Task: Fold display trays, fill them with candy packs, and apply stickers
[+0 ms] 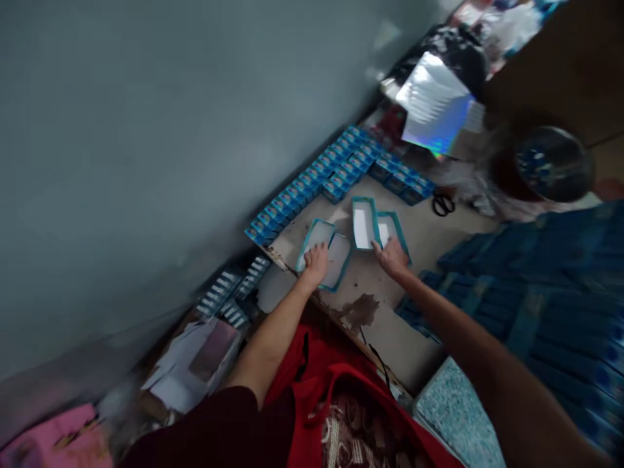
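Note:
Four-sided shallow open boxes with teal rims and white insides lie in two pairs on the worktable (429, 227). My left hand (316, 260) reaches over the left pair. Its fingers rest slightly spread inside the left open box (319, 232), beside the adjoining open box (336, 263). At the other pair, my right hand (394, 259) has its thumb at the lower corner of one open box (363, 221) and a finger in the neighbouring open box (397, 233). It grips the walls between these two. Slight blur softens the fingertips.
Rows of small blue boxes (302, 185) line the table along the wall (146, 130). Black-handled scissors (442, 205) lie near a round container (553, 162). Stacked blue boxes (546, 286) fill the right side. A silvery sheet (433, 104) lies at the back.

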The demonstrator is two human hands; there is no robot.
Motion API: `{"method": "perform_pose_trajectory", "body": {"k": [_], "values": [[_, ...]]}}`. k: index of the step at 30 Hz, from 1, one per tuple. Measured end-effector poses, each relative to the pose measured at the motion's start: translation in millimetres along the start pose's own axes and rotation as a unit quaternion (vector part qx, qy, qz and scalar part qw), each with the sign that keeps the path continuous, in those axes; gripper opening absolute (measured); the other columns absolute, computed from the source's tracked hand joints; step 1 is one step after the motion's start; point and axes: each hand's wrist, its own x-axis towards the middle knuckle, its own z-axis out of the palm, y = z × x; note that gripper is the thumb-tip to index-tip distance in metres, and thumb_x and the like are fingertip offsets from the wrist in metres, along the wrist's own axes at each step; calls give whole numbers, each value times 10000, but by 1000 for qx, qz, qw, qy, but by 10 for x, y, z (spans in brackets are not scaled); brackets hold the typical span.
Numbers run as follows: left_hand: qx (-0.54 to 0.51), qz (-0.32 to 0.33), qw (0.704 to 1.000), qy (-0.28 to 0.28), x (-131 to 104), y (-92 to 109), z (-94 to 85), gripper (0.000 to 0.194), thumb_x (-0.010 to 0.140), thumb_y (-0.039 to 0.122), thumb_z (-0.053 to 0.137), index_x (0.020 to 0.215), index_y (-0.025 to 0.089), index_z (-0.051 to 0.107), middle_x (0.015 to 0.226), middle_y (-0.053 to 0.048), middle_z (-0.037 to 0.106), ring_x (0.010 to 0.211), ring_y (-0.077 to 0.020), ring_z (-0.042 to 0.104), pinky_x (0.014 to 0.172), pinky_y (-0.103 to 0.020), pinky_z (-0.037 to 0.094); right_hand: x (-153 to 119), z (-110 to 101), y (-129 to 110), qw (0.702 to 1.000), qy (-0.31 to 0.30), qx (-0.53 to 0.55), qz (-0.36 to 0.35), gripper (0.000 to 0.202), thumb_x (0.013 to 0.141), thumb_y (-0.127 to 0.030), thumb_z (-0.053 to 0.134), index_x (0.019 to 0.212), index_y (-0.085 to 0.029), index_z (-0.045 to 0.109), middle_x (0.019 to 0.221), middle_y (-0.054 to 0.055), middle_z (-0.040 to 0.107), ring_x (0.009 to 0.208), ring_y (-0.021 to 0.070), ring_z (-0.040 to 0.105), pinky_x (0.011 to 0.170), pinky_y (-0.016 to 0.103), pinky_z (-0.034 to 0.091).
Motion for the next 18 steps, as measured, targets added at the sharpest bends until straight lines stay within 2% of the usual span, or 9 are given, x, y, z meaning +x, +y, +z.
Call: {"method": "perform_pose_trajectory", "body": {"k": [2, 4, 6, 8, 9, 11, 14, 16, 18], "values": [[-21, -26, 998, 59, 26, -240, -19, 699, 1028, 463, 698, 1627, 158, 504, 1463, -257, 642, 1358, -400, 628, 1113, -507, 516, -121, 350, 97, 998, 58, -4, -31, 672, 1078, -555, 506, 1512, -42, 538, 1425, 330, 625, 1324, 424, 624, 1053, 521, 526], [-51, -29, 986, 156, 0, -657, -87, 632, 1060, 494, 633, 1596, 171, 548, 1429, -236, 666, 1344, -395, 614, 1140, -529, 494, -221, 638, 83, 986, 113, 53, -112, 639, 1069, -560, 505, 1490, -83, 571, 1406, 289, 639, 1307, 402, 619, 1094, 527, 509], [-91, -34, 961, 259, 19, -1205, -198, 474, 1104, 449, 532, 1458, 164, 666, 1342, -224, 712, 1293, -380, 638, 1151, -532, 489, -292, 875, -163, 959, 98, 155, -215, 517, 1081, -528, 492, 1385, -142, 652, 1269, 215, 708, 1148, 327, 686, 1037, 468, 552], [-135, -31, 937, 320, 173, -1757, -323, 429, 1124, 409, 468, 1391, 164, 698, 1343, -212, 724, 1309, -356, 650, 1180, -515, 489, -325, 1075, -653, 918, 46, 251, -305, 403, 1071, -511, 545, 1271, -196, 698, 1125, 147, 743, 1002, 272, 715, 952, 414, 591], [-157, -10, 931, 329, 304, -1992, -377, 429, 1126, 404, 461, 1406, 170, 685, 1391, -202, 714, 1349, -337, 645, 1203, -498, 486, -325, 1167, -960, 896, 29, 287, -339, 369, 1048, -508, 603, 1242, -210, 701, 1100, 131, 748, 988, 264, 719, 940, 407, 601], [-199, 47, 928, 312, 624, -2333, -447, 446, 1116, 418, 492, 1464, 181, 640, 1503, -180, 675, 1422, -298, 624, 1239, -463, 480, -297, 1343, -1603, 866, 44, 336, -368, 424, 974, -502, 729, 1275, -209, 673, 1174, 146, 741, 1104, 289, 710, 1011, 446, 603], [-265, 74, 927, 254, 1041, -2559, -442, 413, 1086, 394, 545, 1427, 191, 656, 1473, -150, 713, 1371, -267, 671, 1201, -426, 517, -234, 1592, -2396, 852, 73, 368, -366, 713, 866, -483, 857, 1435, -152, 583, 1415, 220, 646, 1368, 332, 607, 1189, 506, 528], [-310, 49, 920, 234, 1172, -2612, -392, 325, 1046, 346, 576, 1307, 201, 706, 1310, -109, 786, 1228, -245, 730, 1118, -384, 560, -223, 1727, -2719, 861, 67, 367, -345, 858, 825, -460, 894, 1518, -119, 523, 1521, 249, 562, 1465, 342, 536, 1251, 503, 479], [-343, 33, 912, 224, 1182, -2646, -340, 250, 990, 300, 603, 1190, 209, 723, 1180, -70, 806, 1119, -222, 743, 1059, -346, 575, -263, 1808, -2901, 882, 59, 350, -308, 915, 815, -441, 897, 1573, -133, 488, 1591, 244, 501, 1511, 349, 494, 1265, 500, 459]]}}
